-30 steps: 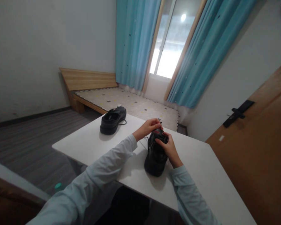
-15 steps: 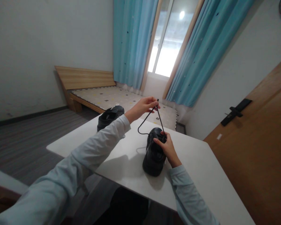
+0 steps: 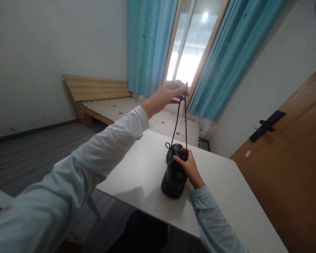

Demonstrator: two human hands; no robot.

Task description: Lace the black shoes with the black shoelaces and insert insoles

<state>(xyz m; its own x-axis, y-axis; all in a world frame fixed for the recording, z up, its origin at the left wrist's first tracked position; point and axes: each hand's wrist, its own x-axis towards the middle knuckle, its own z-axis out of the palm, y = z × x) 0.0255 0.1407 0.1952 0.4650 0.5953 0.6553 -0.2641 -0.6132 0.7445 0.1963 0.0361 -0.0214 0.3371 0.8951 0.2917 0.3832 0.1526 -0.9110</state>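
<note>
A black shoe [image 3: 173, 177] stands on the white table, its heel toward me. My left hand [image 3: 171, 93] is raised high above it, fingers pinched on a black shoelace [image 3: 185, 119]. Two strands of the lace run from the fingertips down to the shoe, with a small loop beside its left side. My right hand [image 3: 189, 165] grips the right side of the shoe around its opening, thumb across the top. The second shoe is hidden behind my left forearm.
The white table [image 3: 223, 189] extends to the right and toward me. Behind it stands a bed [image 3: 107, 107] with a wooden headboard. Blue curtains [image 3: 152, 49] frame a window, and a wooden door [image 3: 292, 161] is on the right.
My left hand has risen and drawn the shoelace up, so its strands are longer and straighter. My left forearm now covers the other shoe. The right hand has stayed on the shoe.
</note>
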